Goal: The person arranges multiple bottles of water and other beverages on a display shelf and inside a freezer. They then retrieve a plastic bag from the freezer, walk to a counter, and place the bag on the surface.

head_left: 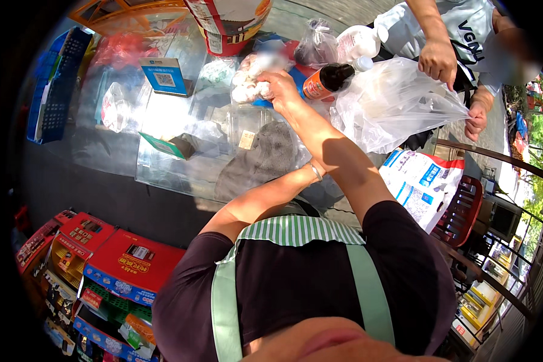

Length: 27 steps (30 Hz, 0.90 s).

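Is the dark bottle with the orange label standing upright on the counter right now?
No. The dark bottle lies tilted on its side, held at the right hand, its cap pointing toward the clear plastic bag that another person holds open.

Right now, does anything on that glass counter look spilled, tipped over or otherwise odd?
Nothing looks spilled or broken. The one oddity: the dark bottle with an orange label lies on its side by the right hand, beside the clear plastic bag that another person's hands hold open. The left hand is hidden.
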Available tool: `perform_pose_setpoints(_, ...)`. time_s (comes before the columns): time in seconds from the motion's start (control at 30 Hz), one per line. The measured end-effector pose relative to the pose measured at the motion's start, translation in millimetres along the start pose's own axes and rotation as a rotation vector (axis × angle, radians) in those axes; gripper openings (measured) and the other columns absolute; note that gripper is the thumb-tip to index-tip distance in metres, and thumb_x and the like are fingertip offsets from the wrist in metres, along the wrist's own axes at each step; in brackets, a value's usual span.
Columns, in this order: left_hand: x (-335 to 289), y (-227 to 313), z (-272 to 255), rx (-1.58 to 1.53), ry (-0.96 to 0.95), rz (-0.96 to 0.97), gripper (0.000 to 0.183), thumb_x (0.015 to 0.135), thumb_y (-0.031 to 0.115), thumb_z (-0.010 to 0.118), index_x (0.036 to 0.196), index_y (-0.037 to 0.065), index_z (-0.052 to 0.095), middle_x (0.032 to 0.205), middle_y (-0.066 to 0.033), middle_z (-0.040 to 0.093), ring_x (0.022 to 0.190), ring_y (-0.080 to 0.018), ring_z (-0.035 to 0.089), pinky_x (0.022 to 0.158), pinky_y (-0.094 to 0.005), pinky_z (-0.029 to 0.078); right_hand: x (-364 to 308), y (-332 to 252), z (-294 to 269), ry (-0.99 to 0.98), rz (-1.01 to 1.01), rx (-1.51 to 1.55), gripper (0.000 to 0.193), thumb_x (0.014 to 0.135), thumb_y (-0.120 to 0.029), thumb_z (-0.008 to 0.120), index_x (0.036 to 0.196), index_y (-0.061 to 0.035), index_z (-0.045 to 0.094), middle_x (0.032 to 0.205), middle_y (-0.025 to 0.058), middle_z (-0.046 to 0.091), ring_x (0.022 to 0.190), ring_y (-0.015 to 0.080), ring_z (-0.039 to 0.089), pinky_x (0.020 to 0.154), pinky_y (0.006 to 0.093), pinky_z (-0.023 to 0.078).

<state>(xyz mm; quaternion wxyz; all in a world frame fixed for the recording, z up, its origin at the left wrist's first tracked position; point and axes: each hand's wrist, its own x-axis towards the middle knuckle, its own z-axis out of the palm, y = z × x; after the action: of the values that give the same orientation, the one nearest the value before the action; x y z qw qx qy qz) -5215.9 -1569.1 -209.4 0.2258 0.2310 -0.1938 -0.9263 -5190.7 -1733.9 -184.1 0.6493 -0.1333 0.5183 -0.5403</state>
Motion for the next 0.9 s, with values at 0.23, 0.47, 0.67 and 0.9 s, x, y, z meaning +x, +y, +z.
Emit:
perform_pose_setpoints(0.23, -8, -3, 10, -0.124, -0.009, 0.167, 0.014, 0.078, -0.004, 0.054, 0.082, 0.009, 0.053, 0.072, -0.0025, 0.051, 0.068, -0.0187, 0.051, 0.083, -0.0373, 0.047, -186, -81, -40, -0.28, -0.005, 0.143, 0.033, 0.077, -0.01, 0.056, 0.108, 0.0015, 0.057, 0.089, 0.005, 0.062, 0.082, 0.0133, 0.06, 0.076, 0.0271, 0.048)
perform_pose_setpoints(0.47, -32, 13, 0, -0.435, -0.31, 0.29, 0.019, 0.078, -0.009, 0.051, 0.088, 0.008, 0.054, 0.072, -0.0038, 0.051, 0.068, -0.0204, 0.052, 0.084, -0.0383, 0.049, -273, -154, -134, -0.124, -0.428, 0.275, 0.055, 0.084, -0.021, 0.057, 0.13, 0.0062, 0.048, 0.121, 0.02, 0.06, 0.11, 0.0298, 0.06, 0.099, 0.0419, 0.046)
perform_pose_setpoints(0.67, -80, 48, 52, -0.605, -0.438, -0.052, 0.03, 0.091, 0.01, 0.05, 0.121, 0.007, 0.05, 0.069, -0.0034, 0.05, 0.062, -0.0177, 0.048, 0.073, -0.0369, 0.048, -242, -127, -233, -0.288, 0.074, 0.739, 0.038, 0.097, -0.02, 0.048, 0.128, 0.0015, 0.049, 0.13, 0.0166, 0.056, 0.118, 0.0301, 0.056, 0.092, 0.044, 0.051)
perform_pose_setpoints(0.9, -81, 68, 55, 0.037, -0.173, 0.176, 0.042, 0.103, 0.024, 0.042, 0.14, 0.004, 0.039, 0.054, 0.0019, 0.04, 0.057, -0.0132, 0.048, 0.084, -0.0367, 0.05, -246, -114, -196, 0.068, 0.233, 0.446, 0.04, 0.102, -0.021, 0.038, 0.133, 0.0031, 0.043, 0.13, 0.0169, 0.055, 0.117, 0.0314, 0.055, 0.092, 0.0485, 0.051)
